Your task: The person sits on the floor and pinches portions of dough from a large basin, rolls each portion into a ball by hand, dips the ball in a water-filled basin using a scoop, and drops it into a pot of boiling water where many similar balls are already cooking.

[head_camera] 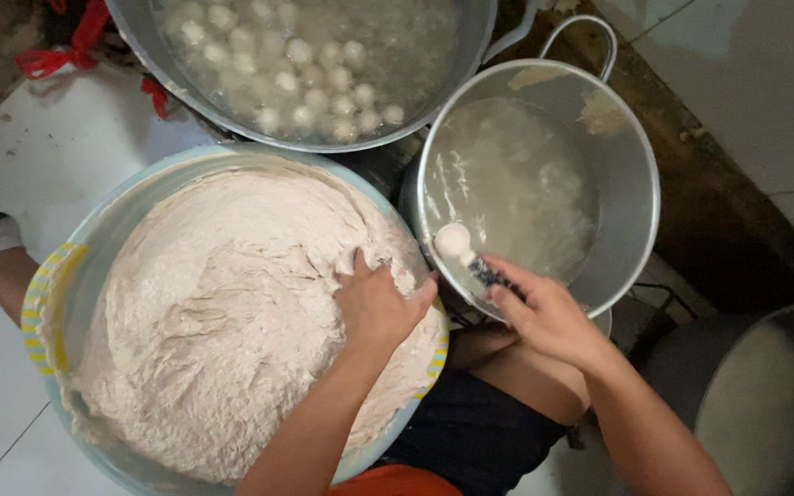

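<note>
Left hand (377,308) sunk in the pinkish paste (222,312) near the right rim of the big pale basin (66,276), fingers curled and pressed together into the mass, as if squeezing off a portion. The paste fills the basin almost to the brim, its surface dragged into ridges. Right hand (544,317) held over the near rim of the metal pot (631,184), thumb and fingers pinching the dark handle of a spoon (482,269); a smooth white ball (453,241) sits on the spoon's tip just above the cloudy water in the pot, likely kept low so it slides in without a splash. Pot stands touching the basin, which keeps the reach short. Beyond both, a large metal pan (470,55) holds many white balls floating in liquid. Another round container (765,395) at lower right, contents unclear.
</note>
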`<action>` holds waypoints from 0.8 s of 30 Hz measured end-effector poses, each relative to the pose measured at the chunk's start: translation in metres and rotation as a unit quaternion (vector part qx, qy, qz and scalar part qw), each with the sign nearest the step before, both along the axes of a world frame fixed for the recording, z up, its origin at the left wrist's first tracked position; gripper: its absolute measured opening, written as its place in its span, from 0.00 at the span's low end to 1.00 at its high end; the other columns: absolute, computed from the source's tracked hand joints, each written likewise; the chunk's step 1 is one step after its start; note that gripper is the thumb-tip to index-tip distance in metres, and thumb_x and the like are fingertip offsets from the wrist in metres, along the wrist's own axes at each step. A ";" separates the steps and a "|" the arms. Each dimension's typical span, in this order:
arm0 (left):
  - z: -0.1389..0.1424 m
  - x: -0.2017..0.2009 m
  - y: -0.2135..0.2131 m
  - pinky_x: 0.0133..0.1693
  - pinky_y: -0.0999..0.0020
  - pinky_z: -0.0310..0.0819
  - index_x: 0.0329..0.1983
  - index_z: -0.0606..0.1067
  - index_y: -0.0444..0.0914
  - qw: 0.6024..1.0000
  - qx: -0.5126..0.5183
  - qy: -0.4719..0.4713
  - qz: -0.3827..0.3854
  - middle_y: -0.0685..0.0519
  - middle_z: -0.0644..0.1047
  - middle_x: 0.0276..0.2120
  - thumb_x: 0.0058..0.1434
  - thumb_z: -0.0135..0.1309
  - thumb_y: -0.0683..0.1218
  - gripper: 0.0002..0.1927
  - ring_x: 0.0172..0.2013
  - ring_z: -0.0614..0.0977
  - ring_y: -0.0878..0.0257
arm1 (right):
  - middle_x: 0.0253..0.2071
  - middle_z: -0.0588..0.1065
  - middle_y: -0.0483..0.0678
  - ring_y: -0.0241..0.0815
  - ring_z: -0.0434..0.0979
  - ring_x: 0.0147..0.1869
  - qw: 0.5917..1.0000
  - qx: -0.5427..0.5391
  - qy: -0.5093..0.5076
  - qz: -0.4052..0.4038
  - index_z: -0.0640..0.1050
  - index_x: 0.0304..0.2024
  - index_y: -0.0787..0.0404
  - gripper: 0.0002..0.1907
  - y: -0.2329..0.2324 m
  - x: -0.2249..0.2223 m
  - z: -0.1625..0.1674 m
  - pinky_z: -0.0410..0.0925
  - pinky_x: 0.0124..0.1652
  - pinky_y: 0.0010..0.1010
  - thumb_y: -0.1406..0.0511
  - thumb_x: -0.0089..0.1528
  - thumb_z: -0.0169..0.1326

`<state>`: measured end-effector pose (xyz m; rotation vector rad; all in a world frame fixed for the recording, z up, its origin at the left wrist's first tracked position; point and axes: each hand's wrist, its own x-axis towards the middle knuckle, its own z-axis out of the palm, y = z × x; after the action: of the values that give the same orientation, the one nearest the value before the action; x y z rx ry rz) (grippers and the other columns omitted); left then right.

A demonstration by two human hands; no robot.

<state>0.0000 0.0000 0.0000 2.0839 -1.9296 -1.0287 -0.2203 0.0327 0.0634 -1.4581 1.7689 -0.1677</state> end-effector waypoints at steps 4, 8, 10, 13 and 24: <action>-0.029 -0.006 0.014 0.55 0.44 0.69 0.43 0.81 0.31 0.984 -0.129 0.123 0.022 0.23 0.70 0.57 0.47 0.66 0.62 0.33 0.51 0.76 0.28 | 0.51 0.80 0.61 0.52 0.82 0.49 0.993 -0.100 0.058 0.018 0.76 0.62 0.53 0.24 -0.013 -0.004 0.000 0.72 0.48 0.38 0.63 0.62 0.54; -0.043 -0.008 0.015 0.46 0.49 0.77 0.37 0.81 0.34 0.956 -0.184 0.225 0.047 0.33 0.80 0.42 0.55 0.64 0.55 0.19 0.44 0.82 0.37 | 0.43 0.81 0.61 0.52 0.83 0.43 0.995 -0.056 0.079 -0.017 0.76 0.63 0.52 0.23 -0.016 -0.003 0.011 0.73 0.45 0.38 0.63 0.64 0.54; -0.044 -0.009 0.017 0.42 0.52 0.78 0.36 0.80 0.35 0.939 -0.183 0.286 0.061 0.40 0.83 0.36 0.56 0.63 0.52 0.15 0.40 0.84 0.41 | 0.39 0.83 0.57 0.49 0.84 0.39 0.996 0.046 0.055 -0.055 0.74 0.64 0.48 0.24 -0.008 0.004 0.017 0.74 0.43 0.36 0.62 0.64 0.54; -0.041 -0.010 0.022 0.37 0.54 0.79 0.36 0.78 0.35 0.909 -0.214 0.349 0.073 0.42 0.82 0.31 0.54 0.63 0.50 0.14 0.34 0.84 0.43 | 0.43 0.83 0.52 0.44 0.82 0.42 0.999 0.028 -0.036 -0.003 0.72 0.65 0.50 0.25 0.012 0.020 0.020 0.74 0.43 0.34 0.64 0.65 0.53; -0.022 -0.007 0.005 0.56 0.40 0.69 0.32 0.81 0.35 0.988 -0.107 0.114 -0.004 0.37 0.82 0.36 0.42 0.66 0.53 0.20 0.40 0.84 0.41 | 0.35 0.80 0.41 0.33 0.70 0.25 0.960 0.167 -0.201 -0.098 0.73 0.68 0.49 0.28 0.007 0.011 0.006 0.66 0.25 0.30 0.66 0.64 0.49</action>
<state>-0.0067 0.0048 -0.0224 1.7623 -1.8468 -0.9649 -0.2095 0.0392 0.0697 -0.9307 1.5149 -0.2375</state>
